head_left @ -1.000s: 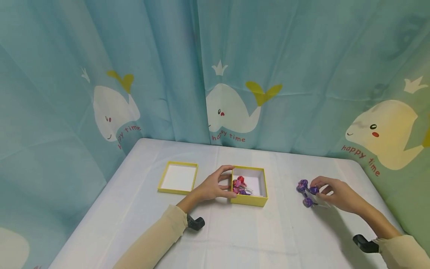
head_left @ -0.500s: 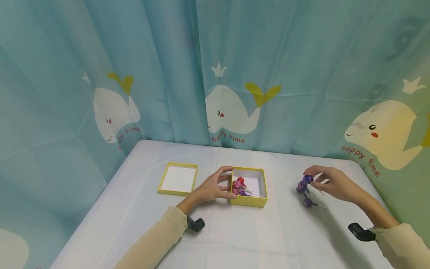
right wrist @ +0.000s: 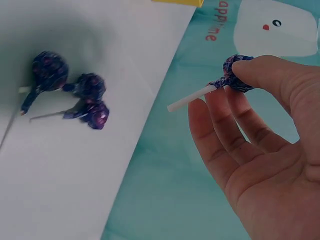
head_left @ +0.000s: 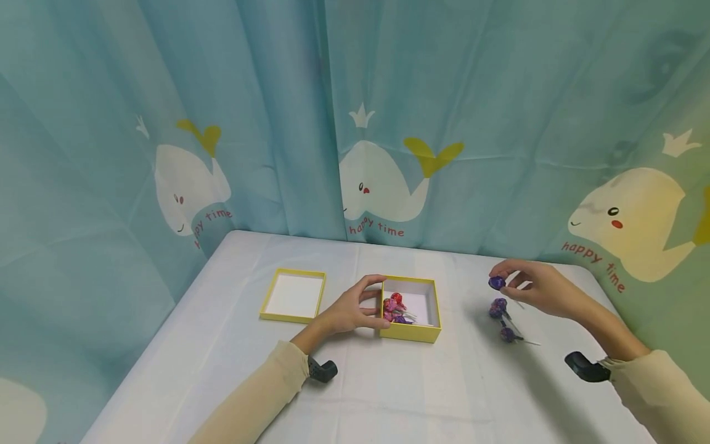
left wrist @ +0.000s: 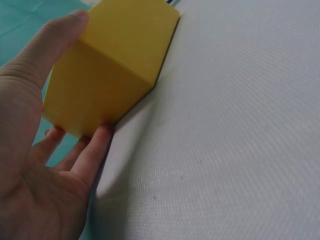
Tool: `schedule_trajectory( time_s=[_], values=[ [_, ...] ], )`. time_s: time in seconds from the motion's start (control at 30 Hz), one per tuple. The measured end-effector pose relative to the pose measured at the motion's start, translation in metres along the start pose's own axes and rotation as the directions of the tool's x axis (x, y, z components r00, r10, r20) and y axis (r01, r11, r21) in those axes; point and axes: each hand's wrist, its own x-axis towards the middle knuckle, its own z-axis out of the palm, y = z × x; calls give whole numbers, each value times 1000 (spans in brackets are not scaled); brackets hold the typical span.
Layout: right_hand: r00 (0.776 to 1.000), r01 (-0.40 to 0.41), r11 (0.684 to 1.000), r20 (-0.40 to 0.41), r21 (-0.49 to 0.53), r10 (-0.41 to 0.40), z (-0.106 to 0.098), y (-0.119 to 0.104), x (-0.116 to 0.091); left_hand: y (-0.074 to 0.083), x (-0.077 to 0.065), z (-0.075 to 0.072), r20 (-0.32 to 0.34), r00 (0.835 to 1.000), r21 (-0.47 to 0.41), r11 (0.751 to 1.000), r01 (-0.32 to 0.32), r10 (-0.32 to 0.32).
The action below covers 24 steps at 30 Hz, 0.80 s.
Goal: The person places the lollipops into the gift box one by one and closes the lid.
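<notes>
Yellow square open-topped box, prob. card, white int. [head_left: 410, 333]: qty 1, approx. mid tabletop [head_left: 410, 388], which is white-clothed. Contents: red, pink & purple foil-look wrapped lollipops w/ white sticks [head_left: 391, 305], clustered at box's L side. Left hand [head_left: 346, 309]: grasping box at L side, thumb at nr. corner, fingers at far corner & side wall. Right hand [head_left: 540, 288]: pinching dk. purple round-headed lollipop [head_left: 497, 283] by wrapped head, raised off tabletop to R of box, stick pointing back twd. palm side in head view. Below it: purple wrapped lollipops on thin sticks [head_left: 498, 308], qty 3 per R wrist view, lying close tog. Shallow yellow-rimmed square tray, white int. [head_left: 294, 296]: L of box, apart. Backdrop: blue-green whale-print curtain [head_left: 488, 111].
</notes>
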Motion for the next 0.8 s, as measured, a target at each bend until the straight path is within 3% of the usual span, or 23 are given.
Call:
schedule_trajectory(
  time_s=[0.17, 0.43, 0.8],
  values=[
    [998, -32, 999, 60, 18, 31, 1, -9, 12, 0, 0, 0, 2, 1000, -7, 1000, -4, 4],
    [992, -14, 999, 123, 28, 10, 8, -26, 38, 2, 0, -1, -7, 1000, -4, 1000, 14, -14],
    [983, 12, 998, 180, 54, -21, 33, -46, 76, 2, 0, 0, -8, 1000, -7, 1000, 17, -17]
  ],
)
